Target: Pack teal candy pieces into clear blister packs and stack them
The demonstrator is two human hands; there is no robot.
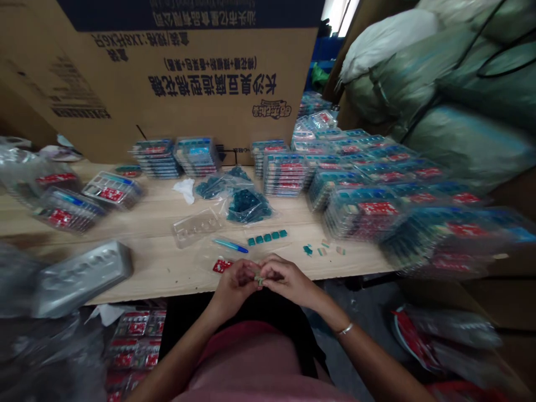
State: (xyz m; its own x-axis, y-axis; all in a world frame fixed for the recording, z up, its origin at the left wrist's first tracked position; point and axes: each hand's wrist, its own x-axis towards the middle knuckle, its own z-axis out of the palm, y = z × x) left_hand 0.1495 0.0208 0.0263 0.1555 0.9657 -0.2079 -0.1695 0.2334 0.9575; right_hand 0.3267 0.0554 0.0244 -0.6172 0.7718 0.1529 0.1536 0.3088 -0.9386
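Note:
My left hand (234,285) and my right hand (285,278) meet at the near edge of the wooden table (159,262), fingers pinched together on a small pale piece (259,280) between them. Just beyond my hands lie a red printed card (221,266), a blue pen-like stick (230,245) and a row of small teal tiles (267,238). An empty clear plastic tray (196,226) sits a little farther out. Bags of teal pieces (247,205) lie behind it.
Stacks of filled clear packs (377,190) crowd the table's right side, with more stacks (176,157) along a large cardboard box (188,78) at the back. Loose packs (84,201) and a grey tray (79,276) lie left. Big wrapped sacks (439,95) stand right. Packs (134,340) lie on the floor.

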